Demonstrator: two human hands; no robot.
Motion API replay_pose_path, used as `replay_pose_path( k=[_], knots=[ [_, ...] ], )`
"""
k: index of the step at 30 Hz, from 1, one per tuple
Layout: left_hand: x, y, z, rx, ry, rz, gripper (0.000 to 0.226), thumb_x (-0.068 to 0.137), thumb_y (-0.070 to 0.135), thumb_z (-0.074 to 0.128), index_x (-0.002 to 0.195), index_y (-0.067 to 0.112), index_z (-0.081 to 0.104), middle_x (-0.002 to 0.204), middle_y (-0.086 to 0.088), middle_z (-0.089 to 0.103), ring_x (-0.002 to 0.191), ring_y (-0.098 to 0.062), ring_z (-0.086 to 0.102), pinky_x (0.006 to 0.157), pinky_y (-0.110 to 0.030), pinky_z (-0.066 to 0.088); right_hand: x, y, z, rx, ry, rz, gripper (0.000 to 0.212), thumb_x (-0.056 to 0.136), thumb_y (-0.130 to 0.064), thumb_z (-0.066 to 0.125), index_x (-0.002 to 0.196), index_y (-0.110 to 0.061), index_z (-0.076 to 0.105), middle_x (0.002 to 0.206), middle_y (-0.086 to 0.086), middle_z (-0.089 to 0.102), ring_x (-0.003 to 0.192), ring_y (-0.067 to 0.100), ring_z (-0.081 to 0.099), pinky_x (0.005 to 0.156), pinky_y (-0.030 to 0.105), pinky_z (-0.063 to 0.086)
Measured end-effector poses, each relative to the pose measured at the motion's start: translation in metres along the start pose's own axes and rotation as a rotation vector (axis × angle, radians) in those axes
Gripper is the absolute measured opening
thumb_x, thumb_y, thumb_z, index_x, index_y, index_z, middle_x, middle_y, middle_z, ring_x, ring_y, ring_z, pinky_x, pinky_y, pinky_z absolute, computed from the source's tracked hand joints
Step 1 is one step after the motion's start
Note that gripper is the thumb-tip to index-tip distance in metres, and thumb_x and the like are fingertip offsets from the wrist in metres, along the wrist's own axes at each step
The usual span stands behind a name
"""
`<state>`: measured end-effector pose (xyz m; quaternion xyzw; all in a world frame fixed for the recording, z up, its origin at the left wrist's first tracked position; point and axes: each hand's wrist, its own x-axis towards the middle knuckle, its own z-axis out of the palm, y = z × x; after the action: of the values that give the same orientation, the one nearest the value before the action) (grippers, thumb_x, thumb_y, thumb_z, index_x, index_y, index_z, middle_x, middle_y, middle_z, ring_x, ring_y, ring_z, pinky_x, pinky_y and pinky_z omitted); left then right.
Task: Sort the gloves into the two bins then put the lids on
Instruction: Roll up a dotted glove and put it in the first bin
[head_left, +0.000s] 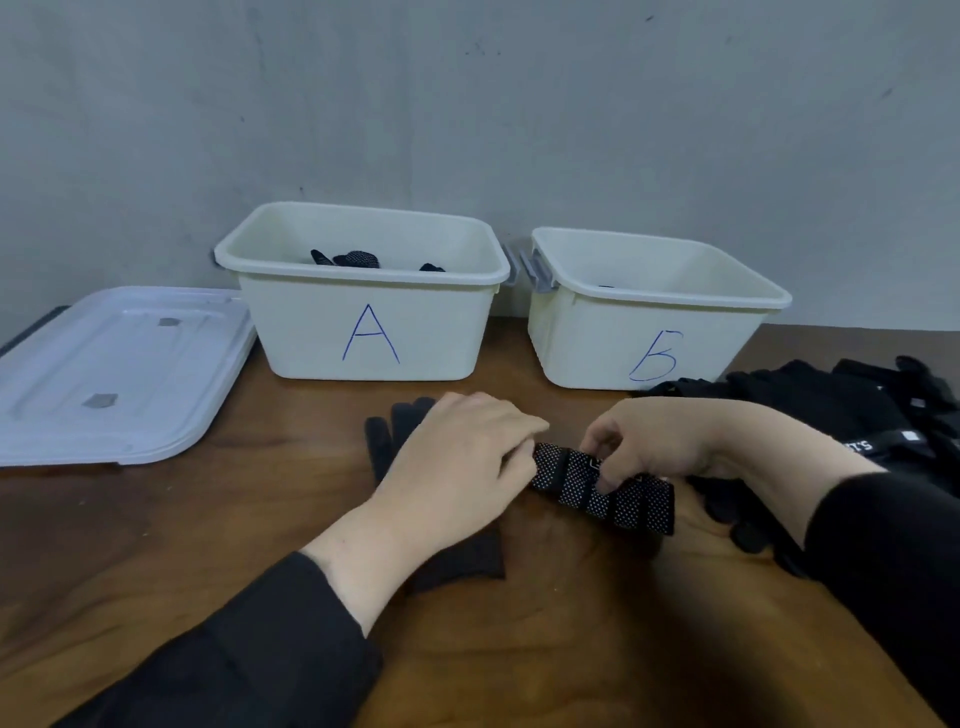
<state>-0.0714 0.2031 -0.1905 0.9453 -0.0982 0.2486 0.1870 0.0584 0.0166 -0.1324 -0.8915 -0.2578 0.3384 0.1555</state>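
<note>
Two cream bins stand at the back of the wooden table: bin A (363, 332) holds a few black gloves, bin B (644, 343) shows only a dark speck inside. A black glove with white dots (602, 486) lies in front of me. My right hand (670, 436) pinches its upper edge from above. My left hand (462, 457) holds the dotted glove's left end and covers a plain black glove (384, 441) lying flat under it. A pile of black gloves (841, 410) sits at the right.
White lids (114, 374) lie stacked at the left of bin A. Grey latches (530, 267) stick out between the two bins. A grey wall stands right behind the bins. Bare wood shows in front of the lids.
</note>
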Motion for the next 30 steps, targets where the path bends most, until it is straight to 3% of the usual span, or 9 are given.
replay_pose_path(
  k=[4, 6, 10, 13, 17, 19, 24, 30],
  knots=[
    [-0.009, -0.039, -0.025, 0.056, 0.327, -0.074, 0.032, 0.095, 0.027, 0.046, 0.106, 0.014, 0.073, 0.1, 0.002, 0.071, 0.097, -0.019, 0.06, 0.089, -0.033, 0.04, -0.013, 0.003, -0.003, 0.295, 0.043, -0.02, 0.018, 0.086, -0.002, 0.072, 0.101, -0.01, 0.074, 0.096, 0.008, 0.077, 0.079, 0.017, 0.072, 0.064, 0.024, 0.055],
    [-0.013, -0.057, -0.035, 0.099, 0.395, -0.122, 0.032, 0.095, 0.027, 0.047, 0.106, 0.013, 0.073, 0.103, -0.001, 0.071, 0.101, -0.021, 0.06, 0.091, -0.034, 0.04, -0.018, -0.002, -0.012, 0.434, 0.061, -0.043, 0.018, 0.087, 0.003, 0.069, 0.104, -0.003, 0.071, 0.096, 0.011, 0.076, 0.074, 0.014, 0.071, 0.058, 0.02, 0.052],
    [-0.018, -0.082, -0.049, 0.151, 0.489, -0.165, 0.03, 0.093, 0.022, 0.05, 0.109, 0.012, 0.073, 0.109, -0.004, 0.068, 0.105, -0.024, 0.058, 0.092, -0.041, 0.04, -0.025, -0.03, -0.037, 0.627, 0.044, -0.169, 0.015, 0.089, 0.007, 0.06, 0.101, 0.004, 0.069, 0.093, 0.02, 0.071, 0.076, 0.023, 0.069, 0.064, 0.027, 0.057],
    [-0.018, -0.096, -0.056, 0.195, 0.531, -0.181, 0.03, 0.09, 0.018, 0.054, 0.114, 0.014, 0.071, 0.116, -0.003, 0.064, 0.11, -0.024, 0.055, 0.095, -0.038, 0.036, -0.027, -0.064, -0.059, 0.672, 0.08, -0.259, 0.013, 0.091, 0.006, 0.057, 0.098, 0.002, 0.068, 0.09, 0.018, 0.071, 0.074, 0.021, 0.069, 0.062, 0.028, 0.058],
    [-0.016, -0.113, -0.063, 0.214, 0.54, -0.219, 0.038, 0.087, 0.014, 0.056, 0.124, 0.013, 0.065, 0.132, -0.004, 0.058, 0.128, -0.024, 0.048, 0.107, -0.039, 0.031, -0.013, -0.11, -0.087, 0.704, 0.145, -0.306, 0.012, 0.093, 0.003, 0.058, 0.099, 0.002, 0.068, 0.101, 0.022, 0.073, 0.085, 0.025, 0.073, 0.069, 0.031, 0.06],
    [-0.014, -0.122, -0.066, 0.229, 0.535, -0.248, 0.042, 0.088, 0.014, 0.054, 0.13, 0.011, 0.061, 0.139, -0.004, 0.056, 0.135, -0.024, 0.044, 0.111, -0.046, 0.031, -0.002, -0.134, -0.096, 0.703, 0.202, -0.294, 0.013, 0.094, 0.004, 0.057, 0.09, 0.001, 0.069, 0.091, 0.02, 0.073, 0.071, 0.021, 0.072, 0.062, 0.027, 0.058],
    [-0.01, -0.14, -0.068, 0.282, 0.51, -0.256, 0.048, 0.09, 0.021, 0.046, 0.135, 0.01, 0.058, 0.147, -0.004, 0.05, 0.143, -0.021, 0.038, 0.119, -0.05, 0.022, 0.043, -0.183, -0.106, 0.667, 0.298, -0.246, 0.022, 0.095, 0.004, 0.06, 0.115, 0.011, 0.064, 0.103, 0.022, 0.071, 0.072, 0.021, 0.073, 0.062, 0.028, 0.061],
    [-0.012, -0.169, -0.078, 0.261, 0.67, -0.332, 0.045, 0.086, 0.012, 0.051, 0.129, 0.012, 0.062, 0.14, -0.004, 0.056, 0.138, -0.024, 0.042, 0.117, -0.054, 0.021, 0.105, -0.231, -0.094, 0.679, 0.275, -0.178, 0.005, 0.094, 0.006, 0.059, 0.097, 0.004, 0.064, 0.072, 0.012, 0.073, 0.056, 0.017, 0.071, 0.054, 0.028, 0.061]
  ],
)
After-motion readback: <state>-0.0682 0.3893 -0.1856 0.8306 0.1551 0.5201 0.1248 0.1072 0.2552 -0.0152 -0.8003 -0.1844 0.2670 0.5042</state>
